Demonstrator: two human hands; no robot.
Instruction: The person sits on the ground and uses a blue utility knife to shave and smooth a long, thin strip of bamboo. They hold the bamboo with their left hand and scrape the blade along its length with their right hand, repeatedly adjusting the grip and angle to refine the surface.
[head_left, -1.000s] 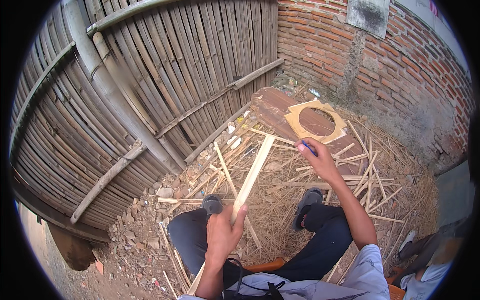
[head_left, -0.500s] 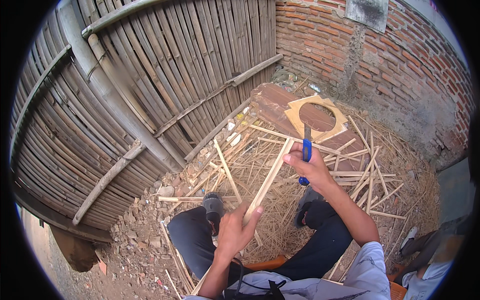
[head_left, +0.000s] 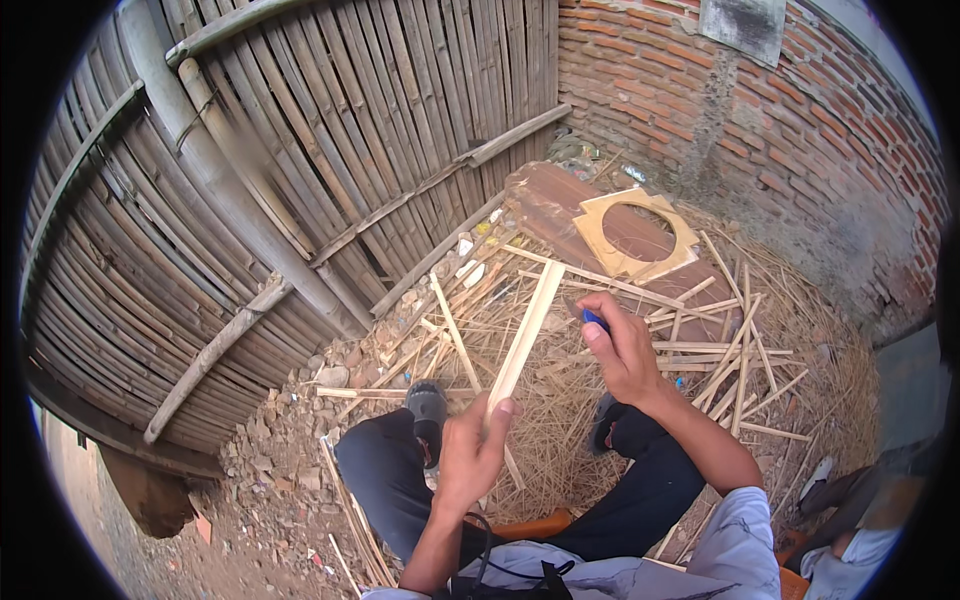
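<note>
A pale bamboo strip (head_left: 528,335) slants up and away from my left hand (head_left: 474,452), whose fingers and thumb are closed round its near end. To the right of the strip, my right hand (head_left: 624,350) grips a knife (head_left: 592,319) with a blue handle. The dark blade points left toward the strip, with a small gap between them. Most of the handle is hidden inside my fist. Below both hands, thin shavings (head_left: 560,420) cover the ground between my feet.
Several split strips (head_left: 742,350) lie crossed on the right. A brown board (head_left: 555,215) at the back bears a flat tan piece (head_left: 595,235) with a round hole. Bamboo fencing (head_left: 380,130) rises at left, a brick wall (head_left: 650,90) behind. Another person's leg (head_left: 835,500) shows at lower right.
My right hand has let go of the strip's far end and moved slightly down. The knife has turned from upright to pointing left. The strip's far end has swung left.
</note>
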